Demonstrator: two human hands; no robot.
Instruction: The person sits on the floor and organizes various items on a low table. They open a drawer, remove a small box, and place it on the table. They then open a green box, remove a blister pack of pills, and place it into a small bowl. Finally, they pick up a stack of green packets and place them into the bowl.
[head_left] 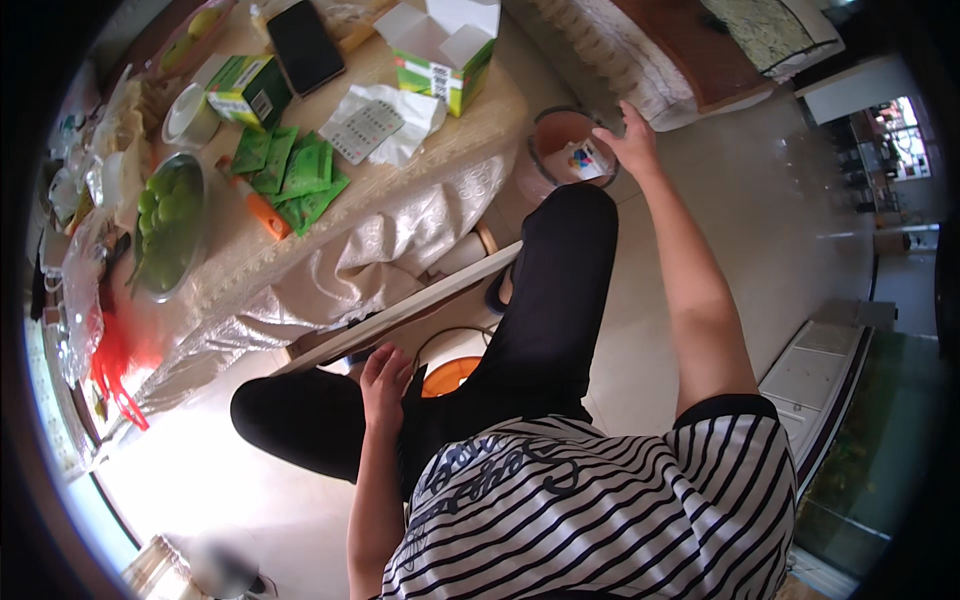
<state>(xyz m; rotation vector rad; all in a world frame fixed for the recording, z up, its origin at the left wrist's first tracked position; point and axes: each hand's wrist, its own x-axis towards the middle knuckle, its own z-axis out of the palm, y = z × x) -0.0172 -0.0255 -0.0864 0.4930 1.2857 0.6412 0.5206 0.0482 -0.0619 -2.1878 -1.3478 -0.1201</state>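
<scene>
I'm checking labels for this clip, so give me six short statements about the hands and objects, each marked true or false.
1. The right hand is open beside the bin. True.
2. The left hand is gripping a phone. False: it is empty, near the person's lap.
3. The green sachets lie on the table. True.
4. The green fruit lies loose on the floor. False: it is in a bowl.
5. A white item with coloured shapes shows within the bin's outline. True.
6. The shirt is plain. False: it is striped.
</scene>
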